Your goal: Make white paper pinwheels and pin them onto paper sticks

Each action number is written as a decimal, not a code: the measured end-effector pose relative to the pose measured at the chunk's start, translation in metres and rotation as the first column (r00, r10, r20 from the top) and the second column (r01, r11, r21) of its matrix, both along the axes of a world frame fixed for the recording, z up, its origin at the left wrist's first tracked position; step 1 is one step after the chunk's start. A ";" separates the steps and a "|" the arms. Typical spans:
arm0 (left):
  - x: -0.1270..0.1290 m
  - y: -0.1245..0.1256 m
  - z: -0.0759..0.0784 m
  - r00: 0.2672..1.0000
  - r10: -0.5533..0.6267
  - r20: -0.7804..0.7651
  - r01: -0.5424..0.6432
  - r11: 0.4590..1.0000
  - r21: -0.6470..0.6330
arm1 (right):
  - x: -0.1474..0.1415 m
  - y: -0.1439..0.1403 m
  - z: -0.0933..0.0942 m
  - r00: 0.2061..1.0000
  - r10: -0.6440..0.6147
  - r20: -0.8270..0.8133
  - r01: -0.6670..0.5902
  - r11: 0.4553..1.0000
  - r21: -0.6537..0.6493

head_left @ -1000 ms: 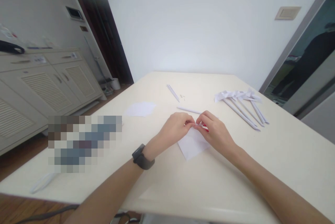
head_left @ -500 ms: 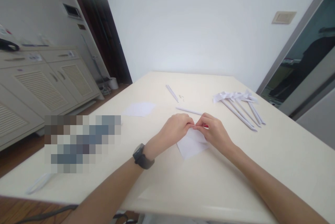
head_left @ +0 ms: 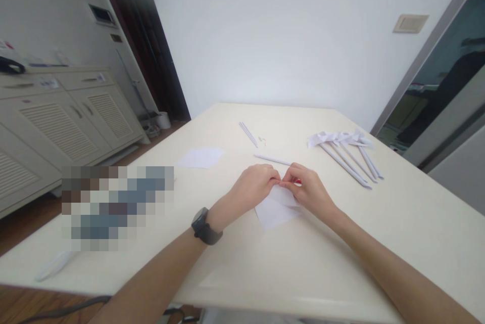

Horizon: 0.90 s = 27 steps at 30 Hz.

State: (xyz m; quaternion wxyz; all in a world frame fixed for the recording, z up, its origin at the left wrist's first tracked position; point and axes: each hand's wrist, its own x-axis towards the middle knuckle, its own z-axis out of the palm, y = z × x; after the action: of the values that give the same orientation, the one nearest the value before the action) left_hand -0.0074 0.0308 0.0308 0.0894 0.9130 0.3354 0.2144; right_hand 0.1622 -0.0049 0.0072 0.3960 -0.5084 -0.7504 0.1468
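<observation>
Here, the left hand (head_left: 258, 181) and right hand (head_left: 309, 189) both pinch the paper sheet (head_left: 277, 212); light, even pressure should avoid tearing.

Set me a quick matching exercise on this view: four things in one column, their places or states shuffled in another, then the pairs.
Things
1. Dark watch
2. Light switch
3. White sticks with paper heads
4. Nearest white paper

Places or states
A. Pinched by the left hand and right hand
B. Mounted on the wall
C. Worn on the left wrist
D. Lying on the table's right part

Pairs: 1-C, 2-B, 3-D, 4-A
</observation>
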 end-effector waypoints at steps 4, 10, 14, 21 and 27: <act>0.000 -0.001 0.002 1.000 -0.001 0.007 0.001 1.000 0.000 | 0.000 0.000 0.003 0.998 0.013 -0.064 -0.015 0.999 -0.033; 0.001 -0.002 0.005 0.997 0.033 0.065 -0.034 0.999 0.000 | 0.001 -0.002 0.009 0.978 -0.028 -0.206 0.010 0.996 -0.089; 0.002 -0.002 0.005 0.993 0.067 0.099 -0.065 0.998 -0.022 | 0.004 -0.001 0.008 0.964 -0.028 -0.264 -0.005 0.992 -0.123; 0.003 -0.001 0.004 0.981 0.041 0.190 -0.017 0.992 -0.124 | 0.005 0.001 0.009 0.982 -0.050 -0.184 0.036 0.996 -0.082; 0.003 0.001 0.003 0.983 0.028 0.183 0.005 0.984 -0.181 | 0.002 -0.001 0.007 0.996 -0.036 -0.087 0.034 0.999 -0.024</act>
State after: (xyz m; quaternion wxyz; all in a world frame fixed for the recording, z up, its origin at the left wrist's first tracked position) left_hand -0.0045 0.0315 0.0336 0.2012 0.8753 0.3490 0.2676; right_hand 0.1644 -0.0056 0.0143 0.4253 -0.5189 -0.7216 0.1706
